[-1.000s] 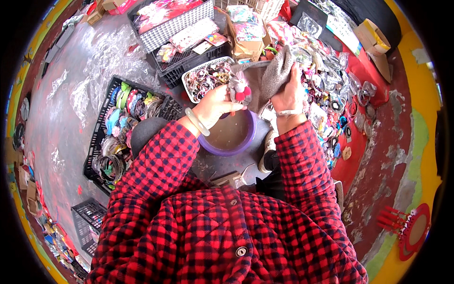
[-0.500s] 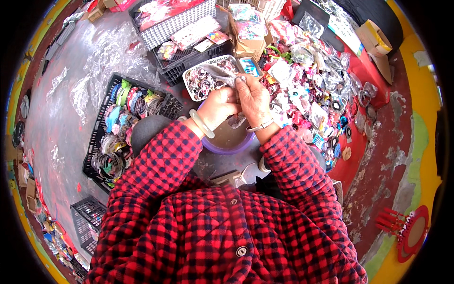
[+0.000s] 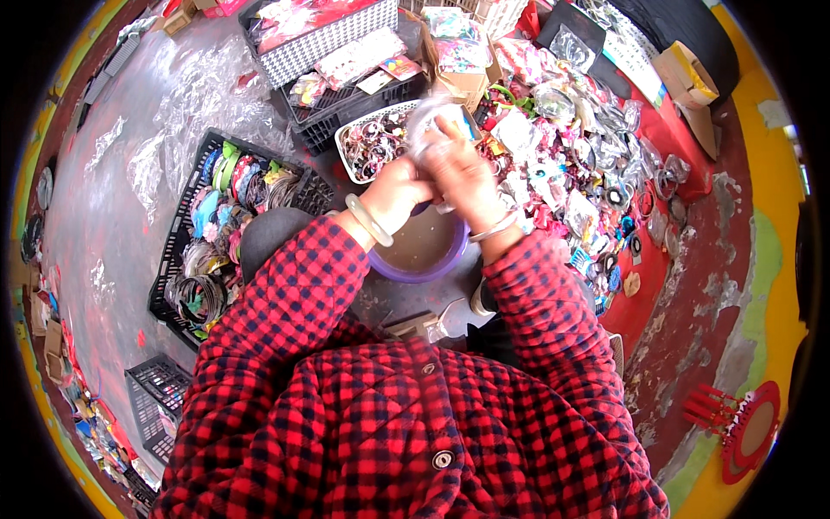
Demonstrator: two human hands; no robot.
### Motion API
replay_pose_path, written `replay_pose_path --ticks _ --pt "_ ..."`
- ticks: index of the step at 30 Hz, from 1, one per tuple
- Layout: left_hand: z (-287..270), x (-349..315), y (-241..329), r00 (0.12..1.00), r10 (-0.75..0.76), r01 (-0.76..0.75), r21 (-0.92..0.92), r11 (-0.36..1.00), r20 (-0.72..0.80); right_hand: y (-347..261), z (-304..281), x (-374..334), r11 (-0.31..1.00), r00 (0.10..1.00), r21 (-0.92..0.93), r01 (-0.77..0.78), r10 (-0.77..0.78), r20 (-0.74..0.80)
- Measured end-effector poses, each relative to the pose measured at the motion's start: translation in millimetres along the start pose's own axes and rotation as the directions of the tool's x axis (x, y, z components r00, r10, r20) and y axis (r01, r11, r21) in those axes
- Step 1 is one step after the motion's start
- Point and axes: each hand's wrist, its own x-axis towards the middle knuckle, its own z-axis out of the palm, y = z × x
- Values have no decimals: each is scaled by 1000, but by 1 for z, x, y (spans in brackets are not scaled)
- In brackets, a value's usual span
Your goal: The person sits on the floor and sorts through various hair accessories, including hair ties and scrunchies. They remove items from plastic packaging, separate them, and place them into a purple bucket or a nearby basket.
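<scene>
both hands (image 3: 437, 177) grip clear packet (image 3: 430, 117) (blurred) over purple bowl (image 3: 421, 251); white basket (image 3: 373, 143) behind, black crate (image 3: 226, 216) left.

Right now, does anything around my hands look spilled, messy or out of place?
Yes. Small packaged trinkets lie heaped loose over the red mat to your right, unlike the bangles sorted in the black crate. Crumpled clear plastic wrap is scattered on the floor, upper left.
</scene>
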Motion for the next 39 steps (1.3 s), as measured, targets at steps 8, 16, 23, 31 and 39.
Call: replay_pose_path --ticks 8,16,23,31,39 --pt "-11 -3 -6 992 -117 101 242 965 51 10 14 0 860 910 364 -359 408 -66" --pt "-11 2 6 986 17 -34 -97 995 -169 27 -36 21 275 714 924 -264 700 -4" --pt "-14 2 6 969 115 -113 24 993 -217 19 -37 18 201 746 795 -573 530 404" --pt "-12 8 -1 955 113 -195 -296 935 -273 12 -24 8 364 758 689 -627 488 432" --pt "-11 3 -4 993 65 -96 -376 922 -94 8 -4 5 675 848 516 -527 454 273"
